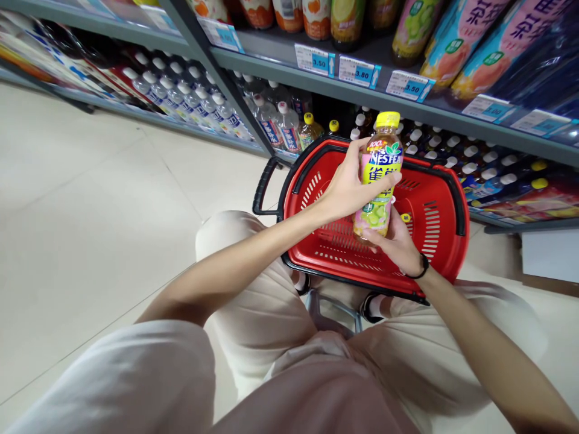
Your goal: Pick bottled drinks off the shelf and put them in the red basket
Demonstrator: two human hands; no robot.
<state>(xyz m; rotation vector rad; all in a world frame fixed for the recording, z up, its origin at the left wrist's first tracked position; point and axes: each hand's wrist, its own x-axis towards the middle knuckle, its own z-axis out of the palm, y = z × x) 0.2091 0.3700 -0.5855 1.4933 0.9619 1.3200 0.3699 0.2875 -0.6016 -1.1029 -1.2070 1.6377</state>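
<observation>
A Nestea bottle with a yellow cap and a yellow, pink and green label is held between both my hands, nearly upright, above a red shopping basket. My left hand wraps round the bottle's middle from the left, thumb across the label. Lower down, my right hand grips the bottle near its base; a black band circles that wrist. Inside the basket a yellow cap shows beside my right hand; what it belongs to is mostly hidden.
Shelves with price tags run across the top, holding several juice bottles. Below stand water bottles and dark drinks with white caps. The basket's black handle sticks out left. My knees flank the basket over a pale tiled floor.
</observation>
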